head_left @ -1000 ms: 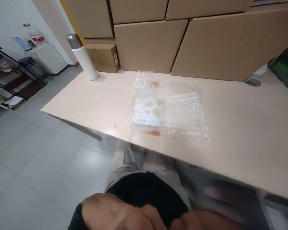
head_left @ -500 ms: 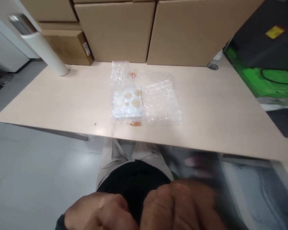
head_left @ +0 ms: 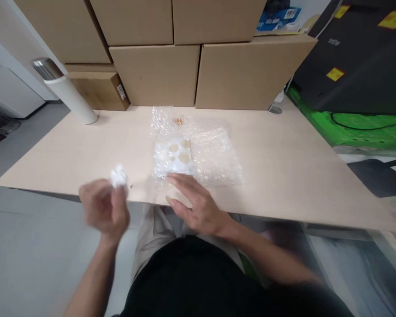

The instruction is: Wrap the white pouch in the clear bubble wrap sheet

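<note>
Across the middle of the view: a pale, wood-toned, flat tabletop (head_left: 290, 176), carrying the things at the hands.
Brown cardboard boxes (head_left: 155, 77): stacked along the back, well apart from both hands.
Black bulky case with yellow labels (head_left: 356, 66): at the far right, over a bright green base (head_left: 379, 132).
Clear, wrinkled bubble-wrap sheet (head_left: 216, 154): flat on the tabletop, centre, its wider part reaching rightward.
White cylindrical flask with a silver cap (head_left: 73, 99): at the back left, near the boxes.
Bare right hand (head_left: 199, 207): thumb and fingers spread wide, nothing visible in its grip. The step in hand looks like a reach to the near edge of the wrap; whether the fingertips touch, I cannot tell.
Bare left hand (head_left: 104, 207): blurred, fingers curled narrow, pinching a wad, well left of the wrap.
White square packet with tan round spots (head_left: 165, 160): within the left part of the wrap, just beyond the right fingertips. Handling it seems to call for a light pinch on slick film.
Small white crumpled wad (head_left: 119, 176): raised in the left fingertips, material too blurred to tell. Two-handed work on the wrap would call for letting it go first.
Small orange patch (head_left: 178, 121): at the wrap's far edge.
</note>
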Tool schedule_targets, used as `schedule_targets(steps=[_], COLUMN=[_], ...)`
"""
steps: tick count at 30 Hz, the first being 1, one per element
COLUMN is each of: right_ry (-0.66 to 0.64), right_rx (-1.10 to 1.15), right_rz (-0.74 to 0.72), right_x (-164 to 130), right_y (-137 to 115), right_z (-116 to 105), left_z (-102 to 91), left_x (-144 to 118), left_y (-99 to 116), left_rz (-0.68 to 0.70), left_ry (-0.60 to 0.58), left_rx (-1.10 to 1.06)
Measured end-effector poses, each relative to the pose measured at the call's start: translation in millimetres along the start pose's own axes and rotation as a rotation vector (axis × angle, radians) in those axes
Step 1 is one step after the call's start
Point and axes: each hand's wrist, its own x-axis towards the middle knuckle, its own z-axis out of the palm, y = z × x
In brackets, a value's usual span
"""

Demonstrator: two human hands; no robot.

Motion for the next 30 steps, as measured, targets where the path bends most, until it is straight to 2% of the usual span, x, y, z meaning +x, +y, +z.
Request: schedule_targets(steps=[2, 3, 5, 6, 8, 10, 11, 12, 13, 16, 18, 20, 22, 24, 27, 30], right_ry=[-0.023, -0.06, -0.119, -0.136, -0.151, -0.15, -0.145, -0.136, -0.122, -0.058, -0.013, 0.022, 0.063, 0.124, 0.2, 0.229], right_rx=[-0.331, -0.46, -0.645, -0.709, -0.798, -0.851, -0.863, -0.864, -0.857, -0.787, -0.687, -0.516, -0.283, -0.027, 0.321, 0.487], right_rz=[0.068, 0.104, 0.146, 0.148, 0.132, 0.12, 0.119, 0.121, 0.123, 0.129, 0.135, 0.151, 0.192, 0.258, 0.401, 0.536], right_x=[11.0, 15.0, 22.1, 25.6, 32.8, 39.5, 42.1, 44.1, 45.2, 43.6, 39.5, 34.2, 28.3, 21.4, 6.0, -18.7], right_y=[23.5, 34.5, 51.5, 56.9, 61.8, 62.0, 61.7, 61.7, 62.0, 65.0, 67.6, 69.6, 69.9, 68.0, 61.6, 57.0], right_z=[3.7, 6.8, 13.9, 17.4, 23.5, 28.0, 29.8, 31.3, 32.4, 32.2, 27.4, 18.1, 5.4, -8.5, -28.6, -51.4], left_z=[2.8, 3.8, 4.9, 5.4, 7.6, 14.2, 19.9, 27.2, 36.1, 67.9, 86.6, 98.9, 106.1, 113.0, 131.9, 159.6], left_x=[40.8, 61.6, 96.7, 108.6, 118.3, 110.1, 101.1, 90.2, 78.5, 47.9, 36.7, 33.2, 33.9, 34.1, 25.5, 4.9], left_y=[-37.7, -56.8, -87.7, -97.0, -100.3, -85.9, -74.3, -61.2, -47.7, -11.5, 6.8, 22.9, 40.9, 63.0, 99.6, 127.1], left_rz=[0.055, 0.049, -0.048, -0.104, -0.182, -0.135, -0.069, -0.04, -0.059, -0.31, -0.381, -0.323, -0.204, -0.082, 0.056, 0.077], left_ry=[0.133, 0.114, 0.026, -0.093, -0.209, -0.168, -0.13, -0.142, -0.202, -0.574, -0.641, -0.591, -0.524, -0.526, -0.678, -0.894], left_rx=[0.164, 0.25, 0.366, 0.41, 0.528, 0.601, 0.584, 0.505, 0.387, -0.079, -0.292, -0.385, -0.35, -0.272, -0.178, 0.024])
